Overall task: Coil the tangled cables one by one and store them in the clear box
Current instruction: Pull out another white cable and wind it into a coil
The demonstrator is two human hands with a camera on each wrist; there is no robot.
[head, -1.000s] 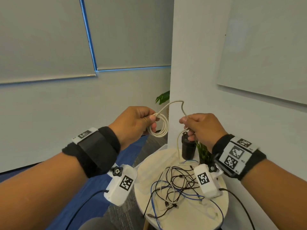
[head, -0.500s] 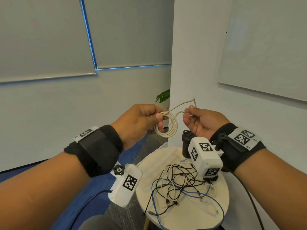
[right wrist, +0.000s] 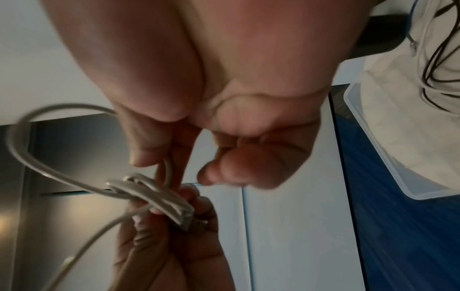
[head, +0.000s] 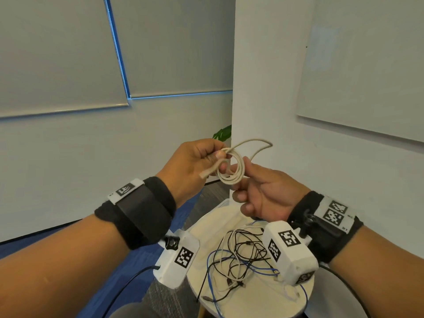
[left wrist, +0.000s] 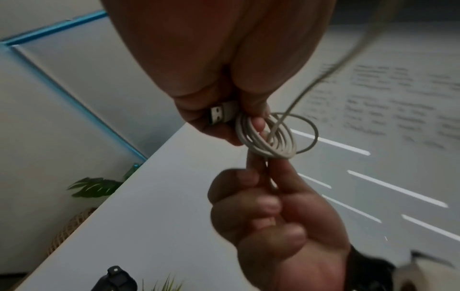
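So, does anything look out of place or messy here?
Yes: on the round table, black, white and blue cables still lie in a tangled heap. The beige cable held by left hand and right hand is neatly coiled, one loop loose.

A round white table [head: 263, 301] sits at the lower centre of the head view, a pale cloth [head: 220, 222] spread over its far side. Behind it, a white pillar [head: 263, 88] rises through the middle of the frame. A whiteboard [head: 367, 65] hangs at the upper right, and grey roller blinds [head: 57, 53] edged in blue light fill the upper left. A green leafy plant [head: 223, 133] peeks out just left of the pillar; in the left wrist view it stands at the lower left in a woven basket [left wrist: 71, 226]. Blue carpet [head: 128, 271] covers the floor at the lower left.
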